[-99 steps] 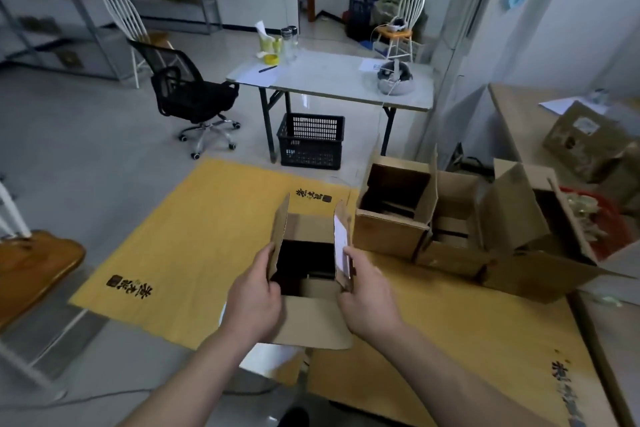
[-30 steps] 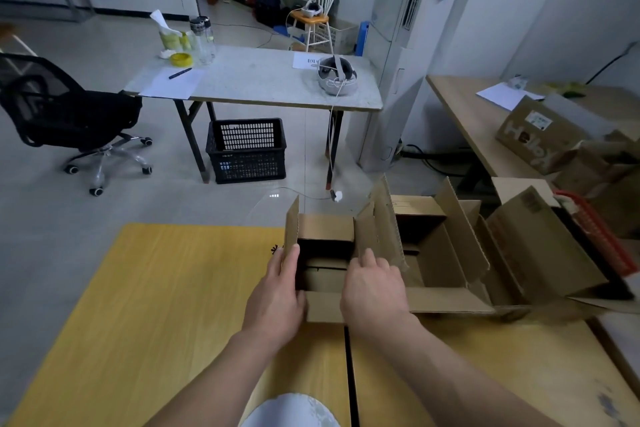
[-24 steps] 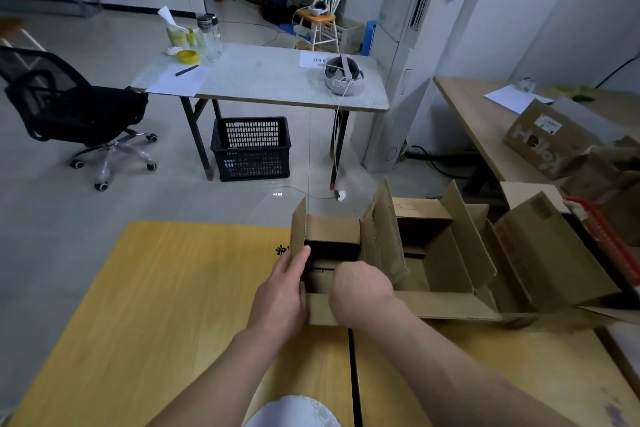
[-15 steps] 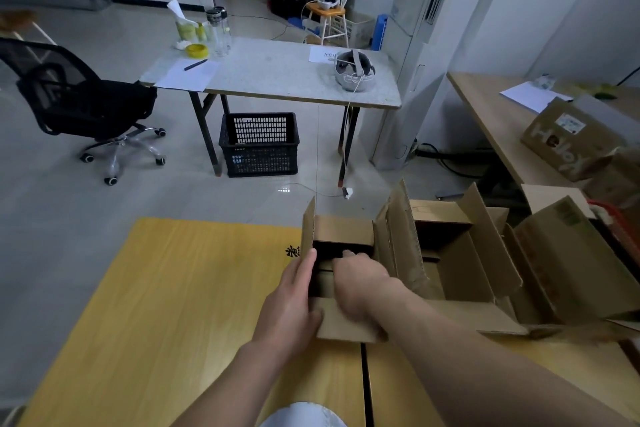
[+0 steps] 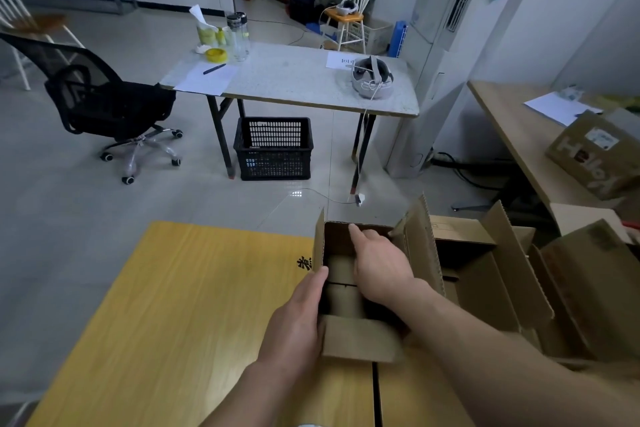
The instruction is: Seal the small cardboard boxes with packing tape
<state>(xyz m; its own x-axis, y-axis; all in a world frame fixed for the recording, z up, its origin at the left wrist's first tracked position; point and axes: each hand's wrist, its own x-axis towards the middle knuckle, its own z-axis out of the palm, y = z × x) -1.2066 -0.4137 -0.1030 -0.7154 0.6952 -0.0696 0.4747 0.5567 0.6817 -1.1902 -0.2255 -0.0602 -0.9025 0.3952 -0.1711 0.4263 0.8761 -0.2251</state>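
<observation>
Head view: a small open box (image 5: pixel 341 291) sits at the far edge of a yellow table (image 5: pixel 173 305). Its left flap (image 5: pixel 320 243) and right flap (image 5: pixel 422 253) stand up, and its near flap (image 5: pixel 360 340) folds out toward the person. Something cardboard-coloured lies inside the box, but I cannot tell what it is.

The left hand (image 5: pixel 298 319) lies against the box's left side, clasping nothing. Its fingers (image 5: pixel 317 282) run nearly straight along the wall and reach the foot of the left flap. Its thumb is hidden.

The right hand (image 5: pixel 381 270) stretches over the box's opening with its fingers apart and loose, holding nothing. The tip of its forefinger touches the top edge of the box's far wall.

Just right of the box, touching it, other boxes (image 5: pixel 485 270) crowd together with their flaps up. Farther right of the box, a printed carton (image 5: pixel 588 156) lies on a wooden desk (image 5: pixel 502 121).

Well beyond the box, across the floor, stands a grey table (image 5: pixel 294 80) with a headset (image 5: pixel 372 80) on it and a black basket (image 5: pixel 273 149) underneath. A black office chair (image 5: pixel 104 104) stands beyond the box to the left.
</observation>
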